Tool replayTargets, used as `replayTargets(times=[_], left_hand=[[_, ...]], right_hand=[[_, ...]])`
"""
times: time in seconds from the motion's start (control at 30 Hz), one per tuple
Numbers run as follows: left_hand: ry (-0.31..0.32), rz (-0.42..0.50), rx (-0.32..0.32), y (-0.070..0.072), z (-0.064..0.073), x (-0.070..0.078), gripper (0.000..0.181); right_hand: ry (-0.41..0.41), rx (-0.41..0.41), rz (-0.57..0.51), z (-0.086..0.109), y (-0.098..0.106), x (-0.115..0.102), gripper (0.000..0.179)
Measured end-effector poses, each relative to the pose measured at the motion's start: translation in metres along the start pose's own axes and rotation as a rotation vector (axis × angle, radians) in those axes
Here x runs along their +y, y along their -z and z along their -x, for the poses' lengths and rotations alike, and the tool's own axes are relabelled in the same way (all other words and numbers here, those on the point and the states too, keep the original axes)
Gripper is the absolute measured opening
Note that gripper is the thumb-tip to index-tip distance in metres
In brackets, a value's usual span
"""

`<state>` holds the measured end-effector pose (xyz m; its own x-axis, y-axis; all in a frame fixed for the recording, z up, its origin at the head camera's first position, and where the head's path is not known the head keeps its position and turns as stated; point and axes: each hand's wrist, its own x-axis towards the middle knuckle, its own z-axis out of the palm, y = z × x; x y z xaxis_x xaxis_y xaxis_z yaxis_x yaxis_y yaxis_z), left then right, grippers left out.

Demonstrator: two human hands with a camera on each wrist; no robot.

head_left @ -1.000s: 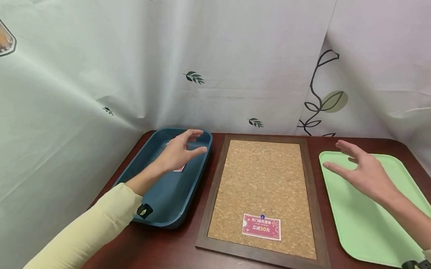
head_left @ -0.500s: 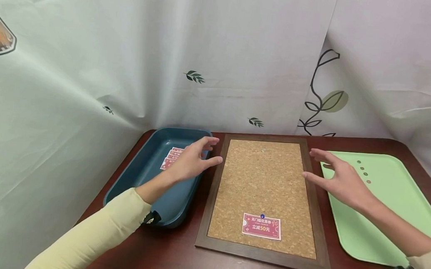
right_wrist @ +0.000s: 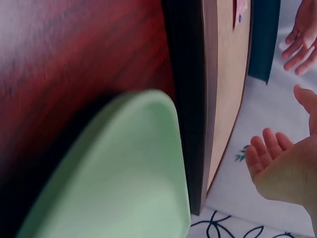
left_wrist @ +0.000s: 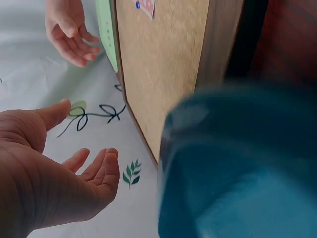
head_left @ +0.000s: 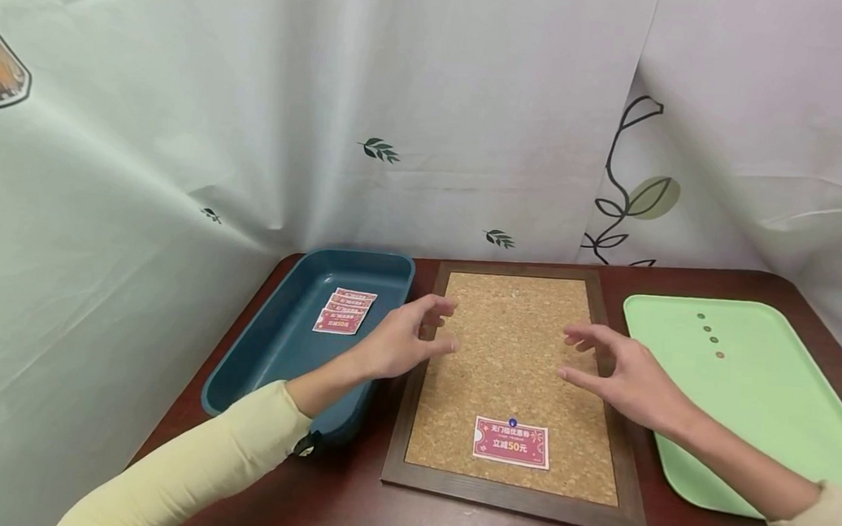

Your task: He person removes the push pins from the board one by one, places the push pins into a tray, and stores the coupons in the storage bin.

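My left hand point(head_left: 403, 339) hovers over the left frame edge of the corkboard point(head_left: 507, 342), thumb apart from the loosely bent fingers, holding nothing. Across from it, my right hand point(head_left: 633, 380) hangs above the board's right edge in a similar pose, likewise holding nothing. A pink coupon point(head_left: 511, 444) lies on the lower part of the cork, with a blue pushpin point(head_left: 513, 423) at its top edge. Several more coupons point(head_left: 342, 312) overlap in the blue tray point(head_left: 289, 360) at left. Several small pins point(head_left: 714, 340) sit in a row on the green tray point(head_left: 770, 410) at right.
A dark red-brown table point(head_left: 316, 508) carries the trays and the board. Behind and to the left hangs a pale curtain point(head_left: 475, 120) printed with leaves. The blue tray has raised walls beside the board; the green tray has a low rim.
Both hands have moved inward and toward the front, from over the two trays to the corkboard's sides. The coupons and pins they covered now show. Board and trays have stayed put.
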<state>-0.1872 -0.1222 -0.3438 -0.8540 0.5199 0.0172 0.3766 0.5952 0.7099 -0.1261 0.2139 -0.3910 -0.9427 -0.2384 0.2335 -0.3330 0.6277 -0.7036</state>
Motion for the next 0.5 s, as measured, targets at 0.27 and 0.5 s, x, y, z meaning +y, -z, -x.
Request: replayTargets(times=[0.27, 0.5], left_hand=[[-0.012, 0.062, -0.093, -0.019, 0.003, 0.002, 0.051], [-0.016, 0.06, -0.158, -0.037, 0.002, 0.001, 0.047]], right_hand=[[0.045, -0.048, -0.045, 0.003, -0.019, -0.004, 0.044], [0.079, -0.109, -0.056, 0.004, -0.032, -0.005, 0.042]])
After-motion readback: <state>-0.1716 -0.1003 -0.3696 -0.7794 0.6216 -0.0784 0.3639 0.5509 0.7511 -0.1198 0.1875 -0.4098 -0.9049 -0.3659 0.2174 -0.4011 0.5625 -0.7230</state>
